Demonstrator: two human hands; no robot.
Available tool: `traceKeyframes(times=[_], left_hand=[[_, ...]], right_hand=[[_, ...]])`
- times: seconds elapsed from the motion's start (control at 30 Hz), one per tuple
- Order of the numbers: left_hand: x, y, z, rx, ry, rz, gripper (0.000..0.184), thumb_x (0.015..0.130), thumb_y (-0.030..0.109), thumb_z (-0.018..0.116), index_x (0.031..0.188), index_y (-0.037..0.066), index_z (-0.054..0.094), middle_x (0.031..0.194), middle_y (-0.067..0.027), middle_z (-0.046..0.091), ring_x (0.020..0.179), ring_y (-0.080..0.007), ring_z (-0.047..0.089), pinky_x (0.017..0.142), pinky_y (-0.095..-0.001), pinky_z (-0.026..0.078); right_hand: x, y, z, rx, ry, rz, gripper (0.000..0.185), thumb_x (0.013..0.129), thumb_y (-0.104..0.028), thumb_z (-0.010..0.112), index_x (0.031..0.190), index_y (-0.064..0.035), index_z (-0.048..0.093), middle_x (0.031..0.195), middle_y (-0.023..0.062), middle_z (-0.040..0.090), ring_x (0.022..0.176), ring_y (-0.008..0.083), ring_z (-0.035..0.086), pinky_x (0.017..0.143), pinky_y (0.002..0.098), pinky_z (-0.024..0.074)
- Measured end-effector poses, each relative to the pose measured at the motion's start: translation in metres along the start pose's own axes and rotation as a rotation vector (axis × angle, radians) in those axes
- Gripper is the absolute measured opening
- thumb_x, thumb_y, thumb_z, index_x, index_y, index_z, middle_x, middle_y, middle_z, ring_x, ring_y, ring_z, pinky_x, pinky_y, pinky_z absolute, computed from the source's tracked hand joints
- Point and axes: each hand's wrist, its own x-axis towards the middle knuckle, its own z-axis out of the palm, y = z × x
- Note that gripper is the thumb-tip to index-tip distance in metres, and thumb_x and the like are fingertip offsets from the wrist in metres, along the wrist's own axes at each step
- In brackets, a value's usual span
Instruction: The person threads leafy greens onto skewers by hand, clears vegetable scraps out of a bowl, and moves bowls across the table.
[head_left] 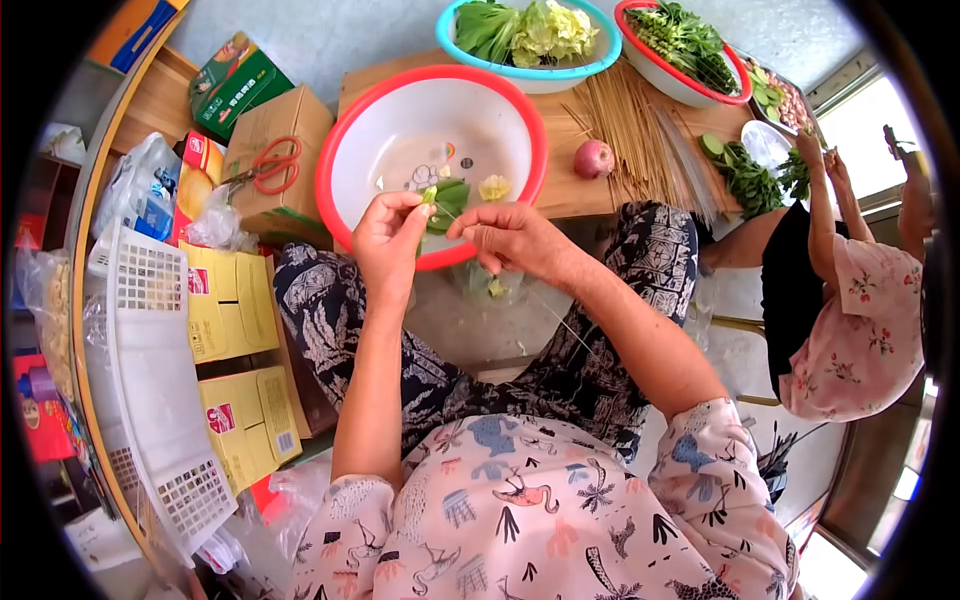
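My left hand (386, 245) pinches a green leafy vegetable (430, 194) over the near rim of a white basin with a red rim (345, 130). Closed around a thin skewer (555, 318) is my right hand (515, 238), just right of the left. The skewer's tip end points at the vegetable, and its other end slants back toward my lap. Dark green leaves (453, 198) show behind my left fingers; whether they are held or lie in the basin I cannot tell. A pale yellow leaf piece (494, 188) lies inside the basin.
Many loose skewers (625, 130) and a red onion (593, 159) lie on the wooden table. Behind stand a blue-rimmed basin (455, 50) of greens and a red-rimmed bowl (650, 70). Scissors (275, 165) rest on a carton at left. Another person (850, 300) works at right.
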Motion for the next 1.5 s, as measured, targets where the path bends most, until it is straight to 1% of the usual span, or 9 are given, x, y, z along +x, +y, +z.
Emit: traceKeyframes(times=[0.17, 0.27, 0.6, 0.83, 0.93, 1.1, 1.2, 1.37, 1.5], left_hand=[[0.0, 0.002, -0.003, 0.023, -0.011, -0.012, 0.011, 0.085, -0.006, 0.06, 0.096, -0.003, 0.058, 0.09, -0.0078, 0.065, 0.083, -0.0121, 0.063, 0.077, -0.0224, 0.05], [0.001, 0.003, -0.005, 0.009, -0.029, -0.01, 0.011, 0.085, -0.006, 0.06, 0.096, -0.003, 0.059, 0.09, -0.0078, 0.065, 0.083, -0.0122, 0.063, 0.077, -0.0222, 0.05], [-0.004, 0.006, -0.004, 0.032, -0.043, -0.01, 0.009, 0.085, -0.007, 0.059, 0.094, -0.004, 0.06, 0.089, -0.0059, 0.065, 0.082, -0.0097, 0.061, 0.075, -0.021, 0.048], [-0.009, -0.004, 0.006, 0.04, -0.108, 0.022, 0.011, 0.085, -0.008, 0.059, 0.093, -0.002, 0.062, 0.09, -0.004, 0.065, 0.082, -0.0092, 0.061, 0.075, -0.0213, 0.049], [-0.001, 0.002, 0.005, 0.02, 0.018, 0.06, 0.011, 0.085, -0.009, 0.059, 0.093, -0.002, 0.061, 0.09, -0.0046, 0.065, 0.081, -0.0081, 0.06, 0.074, -0.0203, 0.049], [0.006, -0.005, -0.002, 0.004, 0.019, 0.072, 0.012, 0.084, -0.008, 0.06, 0.094, -0.001, 0.062, 0.09, -0.0041, 0.065, 0.082, -0.008, 0.06, 0.075, -0.0207, 0.048], [0.004, -0.007, 0.002, 0.158, -0.176, -0.023, 0.015, 0.083, -0.001, 0.064, 0.097, 0.002, 0.064, 0.092, -0.0006, 0.065, 0.085, -0.0078, 0.059, 0.078, -0.022, 0.047], [0.051, -0.002, -0.031, 0.103, -0.126, -0.045, 0.013, 0.086, 0.006, 0.063, 0.098, 0.002, 0.065, 0.094, -0.0017, 0.065, 0.087, -0.0084, 0.058, 0.077, -0.0235, 0.047], [0.102, -0.039, -0.086, 0.481, -0.164, -0.062, 0.013, 0.084, 0.008, 0.062, 0.094, 0.002, 0.067, 0.083, -0.0035, 0.067, 0.076, -0.0081, 0.06, 0.07, -0.0234, 0.048]], right_hand=[[0.002, 0.001, 0.002, 0.026, 0.02, -0.007, 0.017, 0.095, -0.015, 0.051, 0.102, -0.0068, 0.063, 0.055, -0.0031, 0.051, 0.046, 0.0019, 0.039, 0.044, 0.0191, 0.0296], [0.002, 0.001, 0.0, 0.014, 0.0, 0.007, 0.019, 0.095, -0.019, 0.052, 0.105, -0.0072, 0.064, 0.056, -0.0042, 0.05, 0.051, 0.0016, 0.042, 0.046, 0.0181, 0.0299], [0.001, -0.003, 0.001, 0.013, 0.004, 0.0, 0.019, 0.095, -0.019, 0.054, 0.105, -0.0069, 0.065, 0.055, -0.0042, 0.05, 0.05, 0.0015, 0.042, 0.045, 0.0175, 0.0305], [0.01, 0.001, 0.001, 0.089, 0.071, 0.022, 0.014, 0.094, -0.017, 0.055, 0.093, -0.0063, 0.064, 0.057, -0.0031, 0.053, 0.048, 0.0016, 0.041, 0.044, 0.0188, 0.0292], [0.008, 0.001, -0.001, 0.042, 0.056, 0.021, 0.013, 0.093, -0.017, 0.055, 0.093, -0.0061, 0.062, 0.058, -0.0025, 0.054, 0.049, 0.0017, 0.042, 0.044, 0.0187, 0.0285], [0.008, 0.001, 0.0, 0.056, 0.031, 0.0, 0.013, 0.093, -0.016, 0.056, 0.094, -0.0049, 0.061, 0.061, -0.0018, 0.055, 0.05, 0.002, 0.043, 0.044, 0.0187, 0.0284], [0.011, 0.002, -0.005, 0.121, 0.086, -0.011, 0.013, 0.093, -0.016, 0.055, 0.095, -0.0043, 0.061, 0.062, -0.0019, 0.055, 0.051, 0.0023, 0.043, 0.044, 0.0184, 0.0285], [0.005, -0.008, -0.017, 0.197, 0.235, -0.002, 0.016, 0.095, -0.018, 0.053, 0.098, -0.0058, 0.062, 0.061, -0.0045, 0.051, 0.049, 0.0009, 0.039, 0.043, 0.0164, 0.0245], [0.002, -0.01, -0.025, 0.234, 0.265, -0.036, 0.017, 0.096, -0.019, 0.052, 0.099, -0.0056, 0.062, 0.061, -0.0043, 0.052, 0.05, 0.0007, 0.038, 0.043, 0.0158, 0.0236]])
